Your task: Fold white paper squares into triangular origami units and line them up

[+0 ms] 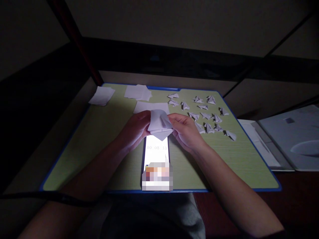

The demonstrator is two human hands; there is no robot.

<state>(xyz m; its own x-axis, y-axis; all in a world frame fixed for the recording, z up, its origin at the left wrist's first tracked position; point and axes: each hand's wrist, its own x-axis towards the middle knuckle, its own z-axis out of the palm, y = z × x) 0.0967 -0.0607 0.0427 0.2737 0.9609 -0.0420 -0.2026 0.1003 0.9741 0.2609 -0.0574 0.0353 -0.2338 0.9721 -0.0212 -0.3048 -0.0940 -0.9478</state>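
Observation:
Between my two hands is a partly folded sheet of white paper [160, 120], held up above a lit phone [157, 154]. My left hand [136, 129] grips its left edge, fingers closed on it. On the other side my right hand [185, 131] pinches the right edge between thumb and fingers. The paper has a bent upper layer, a crease across its lower part and a pointed flap hanging downward. The phone's screen shows a running-time display, and its lower part is blurred out. Just behind my hands lie white paper sheets [144, 107], partly covered by them.
Several small folded paper pieces [205, 115] are spread over the right rear of the green, blue-edged table [82, 156]. Paper stacks sit at the back left [102, 95] and back middle [136, 92]. A dark cable [50, 196] crosses at lower left; a white box [291, 136] stands right.

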